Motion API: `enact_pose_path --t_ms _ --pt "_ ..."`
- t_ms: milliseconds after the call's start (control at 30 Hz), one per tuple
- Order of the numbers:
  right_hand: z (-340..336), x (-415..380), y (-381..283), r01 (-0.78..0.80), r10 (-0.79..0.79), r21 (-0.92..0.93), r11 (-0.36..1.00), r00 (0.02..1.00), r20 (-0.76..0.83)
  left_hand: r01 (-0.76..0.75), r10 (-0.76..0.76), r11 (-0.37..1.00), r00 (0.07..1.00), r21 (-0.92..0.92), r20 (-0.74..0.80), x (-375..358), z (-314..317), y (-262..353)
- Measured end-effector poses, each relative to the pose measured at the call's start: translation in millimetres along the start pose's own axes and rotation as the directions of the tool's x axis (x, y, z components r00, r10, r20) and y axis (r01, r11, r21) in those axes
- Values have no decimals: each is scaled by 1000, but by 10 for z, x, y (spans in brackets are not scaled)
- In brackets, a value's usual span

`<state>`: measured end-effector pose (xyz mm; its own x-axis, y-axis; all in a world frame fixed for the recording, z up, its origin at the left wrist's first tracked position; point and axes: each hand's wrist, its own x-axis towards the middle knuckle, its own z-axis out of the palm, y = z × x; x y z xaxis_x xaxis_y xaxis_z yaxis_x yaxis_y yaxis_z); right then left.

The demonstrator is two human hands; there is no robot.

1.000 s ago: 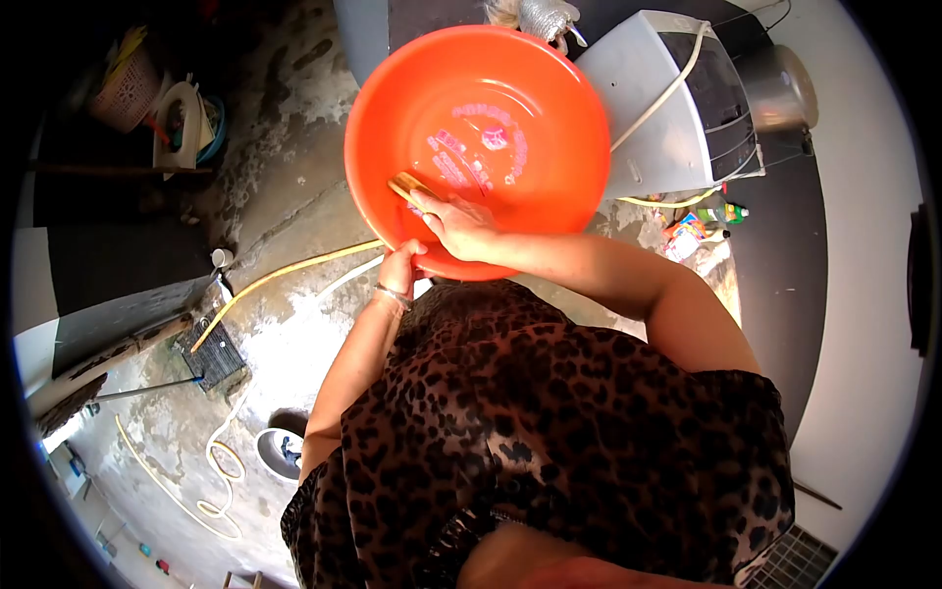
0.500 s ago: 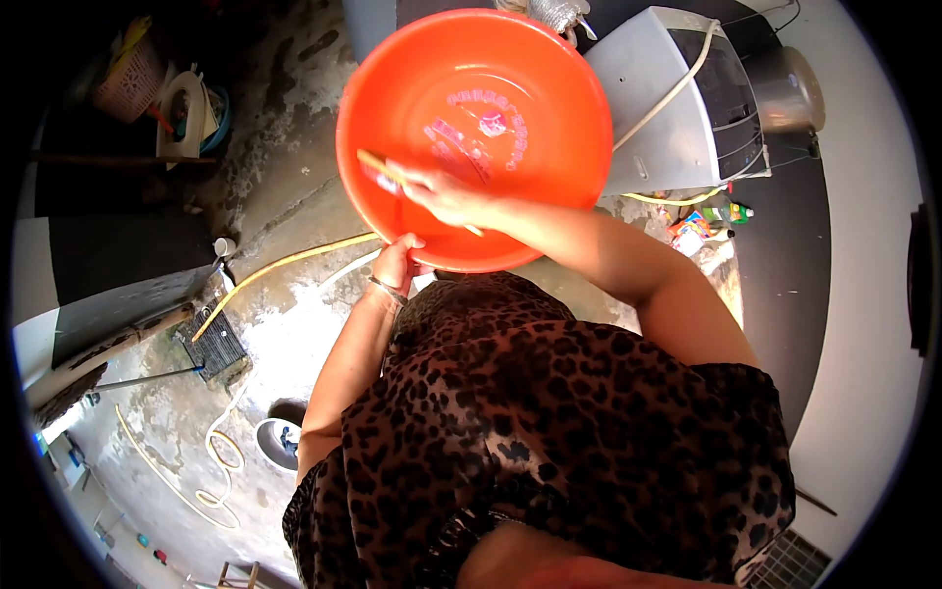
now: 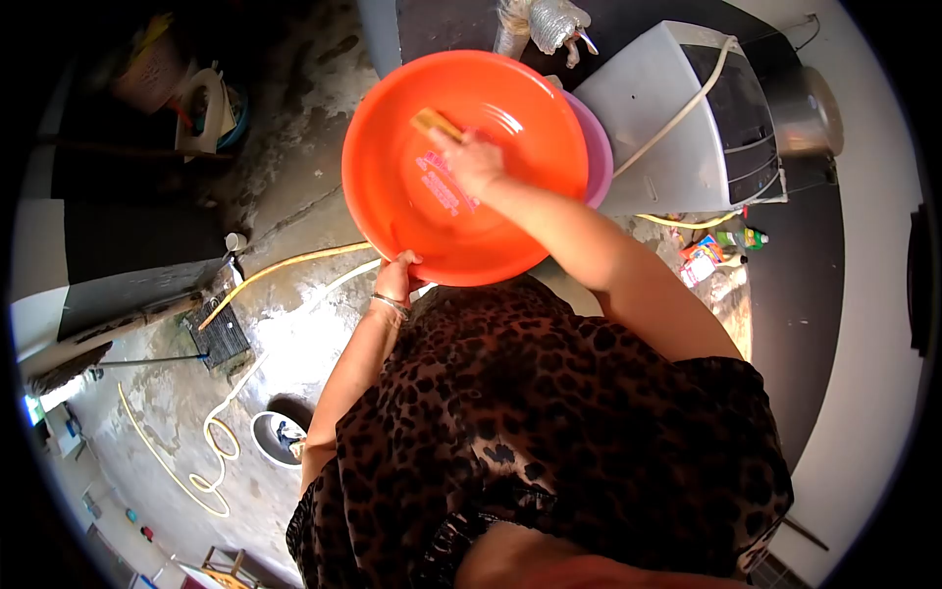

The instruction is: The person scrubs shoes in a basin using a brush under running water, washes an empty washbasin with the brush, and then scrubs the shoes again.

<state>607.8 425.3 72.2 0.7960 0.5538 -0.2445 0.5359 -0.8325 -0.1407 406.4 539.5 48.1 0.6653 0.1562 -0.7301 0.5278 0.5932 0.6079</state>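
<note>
A large orange-red basin [image 3: 378, 187] with pink printing on its bottom is held up in front of my body. My left hand [image 3: 396, 276] is closed on the basin's near rim at the lower left, its thumb over the edge. Inside the basin, my right hand [image 3: 474, 165] grips a scrubbing brush [image 3: 434, 124] with a yellowish wooden back. The brush lies against or close to the inner surface; its underside is hidden, and motion blurs the fingers. Part of a purple basin [image 3: 598, 147] shows behind the orange one on the right.
Right of the basin stands a grey-white appliance [image 3: 648, 118] with a hose over it. Bottles and packets [image 3: 702, 257] lie near the wall. A yellow hose [image 3: 285, 263] and a pale hose [image 3: 228, 401] cross the wet floor. A metal bowl [image 3: 265, 438] holds cloth.
My right hand has moved the brush up and to the right across the basin's inside. The basin now sits lower in view, exposing the purple basin. My left hand keeps its grip on the rim.
</note>
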Motion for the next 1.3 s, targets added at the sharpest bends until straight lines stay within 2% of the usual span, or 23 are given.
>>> enact_pose_path --t_ms 33,100,200,233,300,333,367,400,467,500,533,567,633,700,800,900,933,1033,1067,1167,1200,1233,1300 --pt "50 59 237 -22 18 -65 998 998 -66 -39 39 999 999 5 -29 53 6 -74" --pt "53 114 692 -20 12 -245 969 999 -33 -115 117 993 990 24 -83 157 64 -202" --pt "62 -84 1109 -29 77 -268 963 982 171 -203 205 979 966 30 -159 211 310 -154" --pt "104 -180 1154 -204 180 46 978 934 308 -216 219 976 957 37 -192 268 379 -169" --pt "195 -545 1225 -97 36 158 983 934 356 -238 244 970 937 54 -251 433 508 -235" --pt "261 -647 1285 375 -353 43 926 820 450 -251 263 965 926 78 -272 449 605 -230" --pt "334 -694 1294 294 -226 -39 955 807 546 -222 240 970 934 99 -263 469 676 -218" --pt "202 -710 1380 305 -239 -44 951 820 520 -191 216 974 942 120 -258 493 740 -203" --pt "-194 -745 1596 167 -182 72 983 918 352 -148 173 982 950 114 -260 529 905 -170" --pt "-374 -754 1738 34 -80 209 977 973 216 -138 156 987 951 83 -266 542 999 -138" --pt "-525 -748 1900 97 -104 334 938 995 2 -128 137 991 952 49 -272 567 1100 -121" --pt "-632 -719 2060 184 -99 436 881 973 -211 -109 111 994 955 24 -276 609 1177 -124" --pt "-735 -421 2388 325 -31 423 846 822 -569 -65 57 998 958 -18 -282 727 1266 -160" --pt "-864 -65 2545 221 198 437 872 658 -727 -69 47 995 967 -79 -251 922 1316 -301" --pt "-1089 349 2497 194 344 559 806 615 -710 -54 22 988 977 -143 -211 1066 1442 -449" --pt "-1035 636 2322 256 325 604 755 654 -683 -3 -28 992 971 -129 -237 1069 1626 -505" --pt "-997 710 2275 297 300 559 774 605 -737 22 -50 993 966 -113 -255 1055 1677 -513" --pt "-982 833 2262 321 323 628 709 645 -693 97 -104 995 956 -38 -274 1003 1762 -471" --pt "-960 920 2290 353 317 624 698 628 -710 99 -112 993 955 -58 -274 986 1790 -444" --pt "-1008 1105 2480 366 281 653 662 687 -670 140 -132 990 956 12 -260 934 1823 -325" --pt "-1025 1193 2578 336 323 692 639 698 -639 127 -118 992 960 22 -253 948 1807 -311" --pt "-1152 1131 2635 268 331 748 607 771 -544 117 -106 993 964 31 -243 963 1788 -296" --pt "-1186 1245 2732 213 316 721 660 792 -523 105 -98 994 971 17 -220 1017 1763 -294"
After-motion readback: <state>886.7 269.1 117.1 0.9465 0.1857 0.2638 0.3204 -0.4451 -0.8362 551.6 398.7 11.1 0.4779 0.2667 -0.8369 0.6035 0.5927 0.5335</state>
